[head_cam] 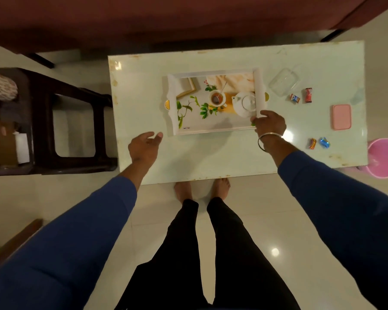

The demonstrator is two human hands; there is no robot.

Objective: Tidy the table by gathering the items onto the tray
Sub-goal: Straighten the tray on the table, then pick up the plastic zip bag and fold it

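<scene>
On the pale green glossy table (211, 157), above cream floor tiles (267, 220), the white printed rectangular tray (220, 132) is gripped at its near right corner by the right hand (270, 125); the left hand (143, 146) is held with fingers (159, 135) relaxed, touching nothing.

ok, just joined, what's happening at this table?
A person stands at a pale green table. Their right hand grips the near right corner of a white printed tray; the left hand hovers open by its near left corner. Nothing is gathered yet: a clear plastic box, pink lid and four wrapped candies lie on the table, right of the tray.
</scene>
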